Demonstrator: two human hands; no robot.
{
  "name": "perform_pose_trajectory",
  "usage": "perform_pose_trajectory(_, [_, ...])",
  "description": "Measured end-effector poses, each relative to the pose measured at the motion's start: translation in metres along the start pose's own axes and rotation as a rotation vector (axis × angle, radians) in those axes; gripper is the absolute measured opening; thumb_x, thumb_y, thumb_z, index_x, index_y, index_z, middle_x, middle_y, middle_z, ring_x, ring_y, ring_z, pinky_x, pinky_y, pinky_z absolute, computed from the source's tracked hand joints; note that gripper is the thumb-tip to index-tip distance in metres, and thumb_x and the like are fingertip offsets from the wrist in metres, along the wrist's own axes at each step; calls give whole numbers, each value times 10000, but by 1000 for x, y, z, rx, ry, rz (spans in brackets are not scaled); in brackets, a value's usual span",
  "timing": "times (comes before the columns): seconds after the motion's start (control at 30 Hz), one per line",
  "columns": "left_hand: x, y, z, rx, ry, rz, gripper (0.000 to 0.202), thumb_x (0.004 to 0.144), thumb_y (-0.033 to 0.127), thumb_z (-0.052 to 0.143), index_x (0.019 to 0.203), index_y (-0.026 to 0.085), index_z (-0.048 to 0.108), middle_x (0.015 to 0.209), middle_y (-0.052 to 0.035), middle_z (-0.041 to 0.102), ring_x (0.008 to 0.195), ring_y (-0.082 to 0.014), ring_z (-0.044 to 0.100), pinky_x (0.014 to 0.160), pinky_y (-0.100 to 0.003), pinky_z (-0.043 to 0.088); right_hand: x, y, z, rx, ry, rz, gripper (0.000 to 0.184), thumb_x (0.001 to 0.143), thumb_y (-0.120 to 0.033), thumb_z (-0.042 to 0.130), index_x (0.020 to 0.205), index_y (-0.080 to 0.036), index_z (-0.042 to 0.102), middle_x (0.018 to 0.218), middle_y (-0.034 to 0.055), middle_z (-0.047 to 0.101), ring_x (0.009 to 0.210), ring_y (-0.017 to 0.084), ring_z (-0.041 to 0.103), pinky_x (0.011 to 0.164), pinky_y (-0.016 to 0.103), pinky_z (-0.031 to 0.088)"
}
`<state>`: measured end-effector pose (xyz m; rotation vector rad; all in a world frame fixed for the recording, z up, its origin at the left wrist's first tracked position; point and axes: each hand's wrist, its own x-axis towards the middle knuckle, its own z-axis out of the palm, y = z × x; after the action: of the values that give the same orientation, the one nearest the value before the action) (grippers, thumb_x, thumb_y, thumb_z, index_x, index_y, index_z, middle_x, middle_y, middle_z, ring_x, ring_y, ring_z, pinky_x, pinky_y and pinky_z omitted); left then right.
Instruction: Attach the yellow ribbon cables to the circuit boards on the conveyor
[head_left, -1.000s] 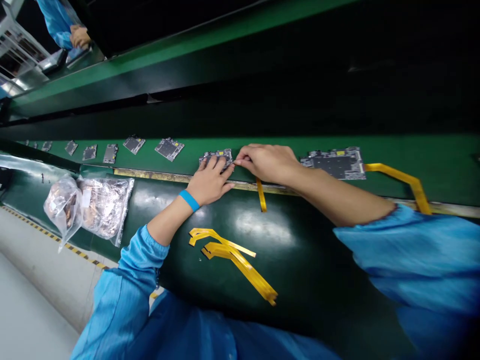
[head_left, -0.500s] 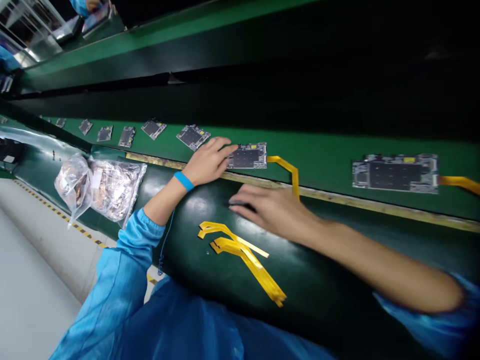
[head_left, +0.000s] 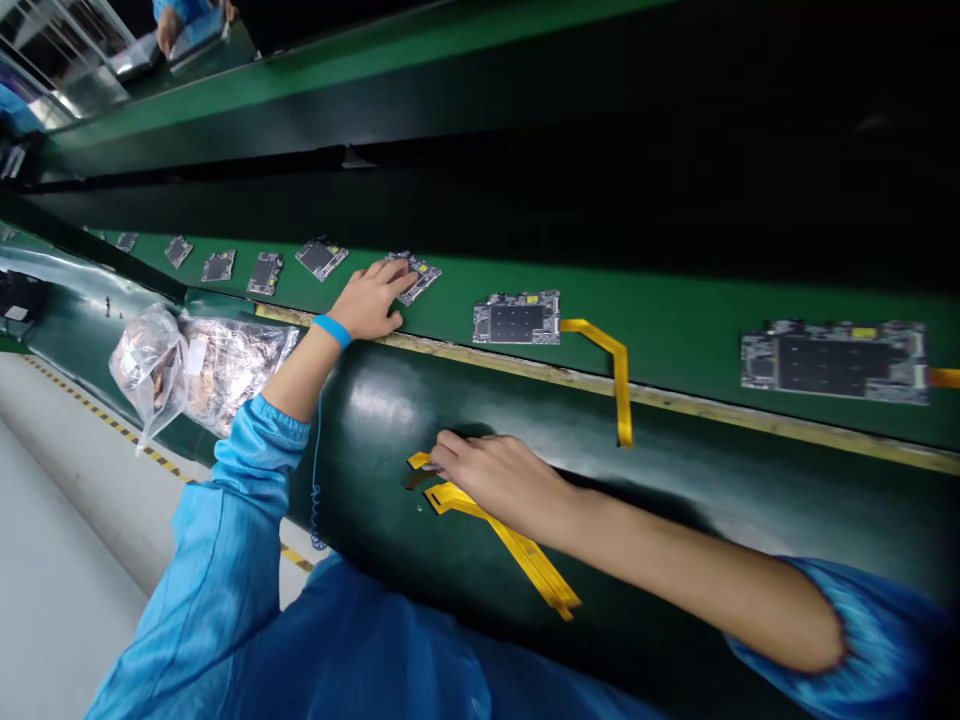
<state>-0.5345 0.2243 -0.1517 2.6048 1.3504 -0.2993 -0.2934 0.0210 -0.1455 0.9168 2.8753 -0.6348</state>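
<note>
My left hand (head_left: 367, 303) lies spread on the green conveyor belt (head_left: 675, 320), its fingertips on a tilted circuit board (head_left: 415, 277). Several bare boards sit in a row beyond it. To the right, a board (head_left: 516, 318) has a yellow flex cable (head_left: 619, 385) hanging over the belt's edge, and a similar board (head_left: 832, 362) lies farther along. My right hand (head_left: 502, 478) rests on a pile of yellow flex cables (head_left: 517, 545) on the dark green bench, its fingertips at their upper end. That hand hides part of the pile.
Clear plastic bags of copper-coloured items (head_left: 217, 368) lie on the bench at the left. A coiled blue cord (head_left: 316, 500) hangs from my left wristband (head_left: 332, 331). A co-worker's hand (head_left: 169, 30) shows at a far bench, upper left. Floor with yellow-black tape (head_left: 112, 420) lies at lower left.
My right hand has moved from the belt's edge down onto the yellow cables. My left hand now touches a different board, and the boards with cables sit farther right along the belt.
</note>
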Motion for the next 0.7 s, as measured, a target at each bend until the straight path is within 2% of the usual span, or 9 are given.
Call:
perform_pose_trajectory(0.1, [-5,9,-8,26,-3,-15,718,947,218,581,1661,165,525,1700,-208,494,1503,-426,501,1137,-573,496,-4,6,0,214,66,-4,122,1020,-112,653,976,-214,705,962,28,764,674,165,726,567,304,368])
perform_pose_trajectory(0.2, [-12,15,-11,43,22,-36,567,995,235,573,1557,175,624,1602,-204,573,1430,-411,545,1106,-543,491,-5,16,-6,505,136,14,140,1062,-202,608,1049,-242,741,981,30,816,786,192,771,657,287,460])
perform_pose_trajectory(0.27, [-16,17,-11,30,53,-60,498,1016,260,590,1502,178,664,1548,-198,612,1404,-403,565,1104,-534,487,0,27,-12,691,211,72,195,1064,-273,587,1147,-244,762,1060,60,842,887,216,791,732,298,524])
perform_pose_trajectory(0.33, [-17,17,-9,-46,121,-97,459,1022,281,623,1465,180,690,1498,-183,651,1384,-388,586,1110,-517,491,9,42,-18,821,303,179,260,1047,-376,600,1166,-228,777,1084,82,847,909,235,782,767,319,556])
perform_pose_trajectory(0.4, [-15,18,-6,-227,231,-131,364,1026,289,643,1356,174,741,1387,-154,713,1307,-340,637,1098,-469,510,20,60,-22,873,406,312,312,1016,-479,626,1063,-216,786,996,79,835,856,241,749,768,337,561])
perform_pose_trajectory(0.47, [-12,21,-4,-518,290,-119,236,1048,303,622,1161,164,775,1188,-112,764,1115,-257,700,1007,-387,549,31,78,-24,878,497,422,353,971,-550,666,950,-215,773,893,66,799,803,235,703,755,344,551])
perform_pose_trajectory(0.53, [-9,26,-3,-835,232,-54,232,1063,324,603,999,157,751,994,-66,757,872,-172,694,846,-302,559,41,92,-24,889,560,485,378,924,-593,709,901,-219,763,849,58,770,777,229,668,737,346,538])
perform_pose_trajectory(0.6, [-9,31,-4,-1053,126,16,239,1053,320,622,905,155,709,867,-29,718,711,-116,633,721,-247,521,47,102,-22,923,593,508,397,890,-621,742,905,-225,767,850,56,762,761,226,650,725,352,533])
perform_pose_trajectory(0.7, [-10,39,-5,-1158,58,51,210,1012,238,665,817,159,655,769,4,668,628,-84,567,657,-221,469,53,108,-19,956,613,506,412,858,-636,767,905,-227,770,854,61,763,751,229,645,721,362,532])
